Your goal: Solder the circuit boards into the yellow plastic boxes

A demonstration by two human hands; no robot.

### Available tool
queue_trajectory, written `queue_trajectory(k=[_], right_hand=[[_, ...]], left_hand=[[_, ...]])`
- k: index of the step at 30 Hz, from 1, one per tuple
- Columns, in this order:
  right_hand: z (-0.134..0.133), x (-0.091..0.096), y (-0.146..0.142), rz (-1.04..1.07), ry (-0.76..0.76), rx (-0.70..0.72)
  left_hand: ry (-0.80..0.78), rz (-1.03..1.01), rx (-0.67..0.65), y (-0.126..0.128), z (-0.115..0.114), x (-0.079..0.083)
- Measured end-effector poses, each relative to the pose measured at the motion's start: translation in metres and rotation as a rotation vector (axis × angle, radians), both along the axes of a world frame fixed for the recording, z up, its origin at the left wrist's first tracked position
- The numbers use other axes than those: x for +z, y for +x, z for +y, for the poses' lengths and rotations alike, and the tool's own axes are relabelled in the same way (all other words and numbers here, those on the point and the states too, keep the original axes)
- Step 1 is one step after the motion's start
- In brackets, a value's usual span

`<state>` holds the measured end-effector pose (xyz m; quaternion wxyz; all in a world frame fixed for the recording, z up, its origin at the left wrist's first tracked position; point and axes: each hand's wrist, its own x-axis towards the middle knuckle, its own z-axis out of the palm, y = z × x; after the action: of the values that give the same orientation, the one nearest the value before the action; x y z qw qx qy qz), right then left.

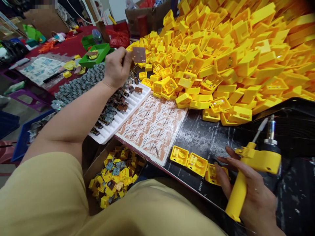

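Observation:
My left hand [118, 67] is raised over a white ribbed tray [141, 98], its fingers pinching a small brown circuit board [139, 55]. Rows of grey parts with thin wires [108, 114] and a few more brown boards [123, 107] lie on that tray. At the lower right my right hand [253, 193] is wrapped round the handle of a yellow soldering gun [240, 196], whose metal tip points away from me. Beside its fingers, a short row of open yellow plastic casings [197, 164] lies face up on the black mat [194, 134]; the fingers partly cover the nearest one.
A large heap of yellow casings [221, 59] fills the back and right of the bench. A patterned sheet [152, 124] lies between tray and mat. Below the edge, a cardboard box [92, 200] holds yellow and grey parts. A green tray [95, 55] stands beyond my left arm.

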<state>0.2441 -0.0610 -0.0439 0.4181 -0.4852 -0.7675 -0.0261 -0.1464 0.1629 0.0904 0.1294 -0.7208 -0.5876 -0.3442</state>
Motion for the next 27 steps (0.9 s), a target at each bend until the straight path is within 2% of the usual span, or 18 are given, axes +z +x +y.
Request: queue_trajectory(k=[2,4,6,8,11,13,18,21,24,27], right_hand=[[0.0,0.0,-0.001,0.01,-0.009,-0.006],[0.0,0.0,-0.002,0.011,-0.008,-0.009],[0.0,0.001,-0.002,0.0,-0.004,-0.015],[0.0,0.002,-0.003,-0.013,-0.005,-0.019],[0.0,0.003,-0.003,-0.026,-0.009,-0.021],[0.001,0.002,-0.002,-0.027,-0.007,-0.022],[0.001,0.002,-0.001,-0.019,0.007,-0.026],[0.0,0.003,-0.001,-0.019,0.006,-0.023],[0.0,0.004,-0.002,-0.021,0.005,-0.026],[0.0,0.002,-0.002,-0.011,0.03,-0.032]], left_hand=[[-0.095,0.01,-0.071,0.026,-0.014,-0.007],[-0.308,0.081,-0.134,0.045,-0.023,-0.015],[-0.513,0.216,-0.127,0.053,-0.024,-0.02],[-0.619,0.382,-0.025,0.048,-0.018,-0.021],[-0.735,0.599,0.154,0.027,-0.006,-0.02],[-0.79,0.703,0.208,0.014,-0.002,-0.023],[-0.686,0.7,0.217,-0.002,-0.004,-0.036],[-0.667,0.569,0.239,-0.006,0.001,-0.039],[-0.584,0.397,0.276,-0.011,0.007,-0.041],[-0.44,0.269,0.206,-0.013,0.01,-0.037]])
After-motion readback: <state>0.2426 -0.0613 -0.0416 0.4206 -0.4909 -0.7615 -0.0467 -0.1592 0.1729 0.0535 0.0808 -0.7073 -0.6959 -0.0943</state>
